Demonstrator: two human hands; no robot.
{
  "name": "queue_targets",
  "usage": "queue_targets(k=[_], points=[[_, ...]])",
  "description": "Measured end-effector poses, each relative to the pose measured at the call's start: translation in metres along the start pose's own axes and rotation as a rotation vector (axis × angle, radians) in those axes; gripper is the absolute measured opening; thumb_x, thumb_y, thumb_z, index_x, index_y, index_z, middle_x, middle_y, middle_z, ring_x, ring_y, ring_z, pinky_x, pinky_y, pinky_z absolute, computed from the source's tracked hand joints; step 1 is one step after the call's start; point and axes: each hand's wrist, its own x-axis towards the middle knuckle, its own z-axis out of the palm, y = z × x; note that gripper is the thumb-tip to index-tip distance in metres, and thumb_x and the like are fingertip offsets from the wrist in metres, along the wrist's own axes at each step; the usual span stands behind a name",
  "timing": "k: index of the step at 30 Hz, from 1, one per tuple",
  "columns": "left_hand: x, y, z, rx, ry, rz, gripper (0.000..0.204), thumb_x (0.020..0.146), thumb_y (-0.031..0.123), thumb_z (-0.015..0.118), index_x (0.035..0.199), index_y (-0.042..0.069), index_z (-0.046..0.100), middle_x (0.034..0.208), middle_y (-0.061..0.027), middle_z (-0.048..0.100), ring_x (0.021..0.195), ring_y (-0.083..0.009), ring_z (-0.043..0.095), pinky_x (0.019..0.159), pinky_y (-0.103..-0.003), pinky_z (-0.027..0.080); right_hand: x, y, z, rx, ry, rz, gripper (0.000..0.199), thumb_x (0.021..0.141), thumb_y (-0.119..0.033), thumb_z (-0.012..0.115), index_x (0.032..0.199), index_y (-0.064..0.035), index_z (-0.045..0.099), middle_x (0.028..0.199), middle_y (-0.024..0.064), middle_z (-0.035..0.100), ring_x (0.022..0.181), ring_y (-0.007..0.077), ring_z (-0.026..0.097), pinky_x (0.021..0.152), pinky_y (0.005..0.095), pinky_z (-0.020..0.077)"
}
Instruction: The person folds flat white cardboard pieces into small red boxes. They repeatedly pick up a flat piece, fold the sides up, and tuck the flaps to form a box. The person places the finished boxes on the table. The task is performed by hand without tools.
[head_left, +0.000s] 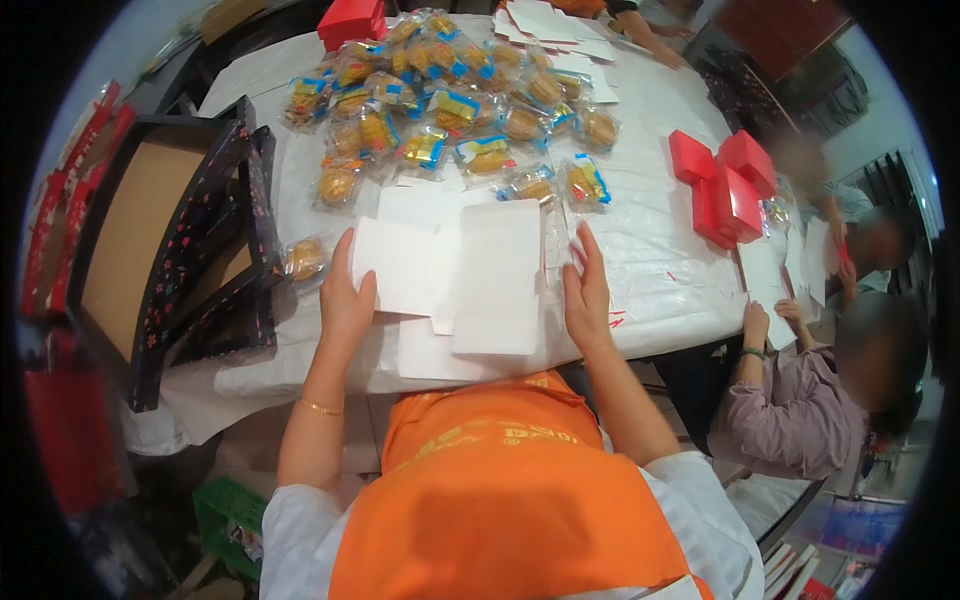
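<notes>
Pale, flat pieces of white cardboard [497, 280] overlap at the table's near edge, in front of my orange apron. My left hand [345, 298] is at the left edge of a white cardboard flap [392, 268], its thumb over the flap and its fingers along the outer side. Beside the right edge of the cardboard, my right hand [588, 300] has its fingers stretched and apart, holding nothing. A round pastry in a clear wrapper [304, 259] lies left of my left hand. Just beyond the cardboard is another wrapped pastry [586, 182].
Many wrapped pastries [450, 105] are heaped toward the far side. Dark patterned trays [150, 240] lean at the left. Red boxes [738, 205] are stacked at the right, near a person in a mauve top [785, 410] handling white card. More white sheets [560, 30] lie at the back.
</notes>
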Motion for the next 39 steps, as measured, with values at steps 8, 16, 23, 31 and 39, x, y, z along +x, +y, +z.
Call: queue_targets(k=[8, 16, 23, 31, 39], points=[[-0.053, 0.095, -0.018, -0.589, -0.372, -0.223, 0.084, 0.094, 0.004, 0.048, 0.164, 0.015, 0.002, 0.163, -0.0219, 0.022, 0.119, -0.0250, 0.056, 0.071, -0.027, 0.059, -0.032, 0.033, -0.007, 0.185, -0.067, 0.622, 0.052, 0.103, -0.031, 0.054, 0.144, 0.0013, 0.051, 0.128, 0.0144, 0.062, 0.117, 0.0205, 0.057, 0.099, 0.0337, 0.0463], [-0.034, 0.093, -0.015, -0.138, -0.239, 0.234, 0.073, 0.081, 0.002, 0.072, 0.149, 0.013, 0.049, 0.134, -0.0159, 0.049, 0.111, -0.0213, 0.058, 0.078, -0.028, 0.053, 0.026, 0.049, -0.036, 0.115, -0.449, 0.567, 0.038, 0.094, -0.013, 0.054, 0.127, 0.0024, 0.064, 0.100, 0.0052, 0.070, 0.090, 0.0123, 0.064, 0.080, 0.0283, 0.0513], [-0.043, 0.099, 0.008, -0.732, -0.457, 0.056, 0.043, 0.087, -0.005, 0.072, 0.128, 0.001, 0.066, 0.112, -0.0061, 0.070, 0.096, -0.0123, 0.066, 0.088, -0.027, 0.054, 0.021, 0.039, -0.044, -0.101, -0.748, 0.598, 0.039, 0.094, -0.014, 0.060, 0.130, 0.0011, 0.063, 0.103, 0.0046, 0.070, 0.092, 0.0137, 0.064, 0.084, 0.0266, 0.0503], [-0.076, 0.107, 0.027, -0.731, -0.422, -0.086, 0.037, 0.089, 0.001, 0.071, 0.126, 0.001, 0.068, 0.114, -0.0098, 0.074, 0.094, -0.0137, 0.069, 0.083, -0.028, 0.056, -0.006, -0.070, -0.055, -0.212, -0.450, -0.344, 0.027, 0.088, -0.011, 0.070, 0.114, -0.0013, 0.071, 0.102, 0.0147, 0.070, 0.091, 0.0283, 0.067, 0.080, 0.0345, 0.0537], [-0.087, 0.106, 0.030, -0.717, -0.378, -0.301, 0.023, 0.089, 0.003, 0.074, 0.112, -0.001, 0.073, 0.099, -0.0093, 0.075, 0.088, -0.0122, 0.069, 0.079, -0.026, 0.056, -0.033, -0.058, -0.039, -0.246, -0.481, -0.436, 0.024, 0.083, -0.004, 0.076, 0.106, -0.0046, 0.073, 0.089, 0.0101, 0.071, 0.077, 0.0250, 0.067, 0.064, 0.0341, 0.0531]])
